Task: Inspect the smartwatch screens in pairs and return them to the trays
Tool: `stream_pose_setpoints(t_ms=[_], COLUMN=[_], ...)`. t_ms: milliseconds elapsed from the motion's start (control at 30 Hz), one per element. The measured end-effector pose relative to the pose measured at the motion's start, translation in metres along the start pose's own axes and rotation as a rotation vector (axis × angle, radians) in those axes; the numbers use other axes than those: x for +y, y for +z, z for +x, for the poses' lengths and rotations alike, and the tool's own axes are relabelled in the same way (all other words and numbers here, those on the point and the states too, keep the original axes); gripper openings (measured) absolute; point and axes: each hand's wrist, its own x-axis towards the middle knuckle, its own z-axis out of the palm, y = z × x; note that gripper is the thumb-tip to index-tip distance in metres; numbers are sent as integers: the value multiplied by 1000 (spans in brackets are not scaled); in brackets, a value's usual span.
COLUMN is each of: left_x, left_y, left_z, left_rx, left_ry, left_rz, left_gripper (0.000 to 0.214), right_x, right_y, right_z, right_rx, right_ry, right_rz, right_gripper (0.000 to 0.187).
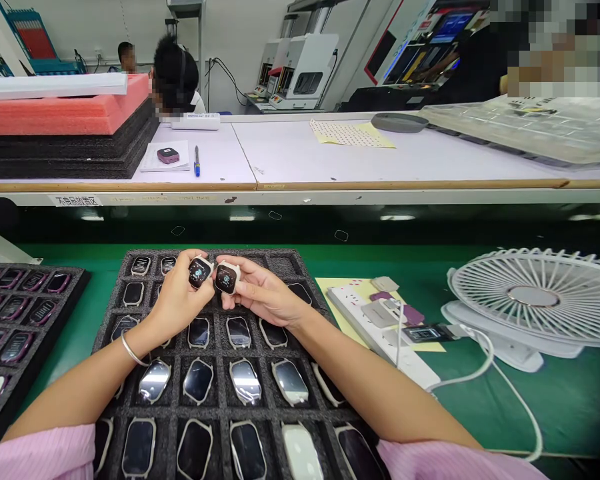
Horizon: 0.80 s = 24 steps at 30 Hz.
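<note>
Head view | black foam tray (217, 333) on green bench mat (75, 320) | white desk fan (533, 297)

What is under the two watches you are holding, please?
A black foam tray of watches in compartments lies below your left hand and right hand; the compartments directly beneath them are hidden.

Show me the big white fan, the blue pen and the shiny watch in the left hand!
White plastic desk fan (533, 297), head view, on its round middle hub.
Slim blue pen (197, 161), head view, on its barrel.
Small black-faced smartwatch (199, 272), head view, on its screen.
</note>
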Motion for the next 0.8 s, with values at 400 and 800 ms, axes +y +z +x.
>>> stream_pose_setpoints(t_ms=[400, 800], left_x=[0, -1], left_y=[-1, -1], left_z=[0, -1], left_rx=[-7, -23], left_ry=[14, 8], left_rz=[62, 32], left_gripper=[35, 33], right_x=[0, -1], right_y=[-1, 0], right_z=[-1, -2], right_rx=[-28, -24], right_ry=[-6, -4], right_rz=[-19, -30], right_gripper=[54, 57])
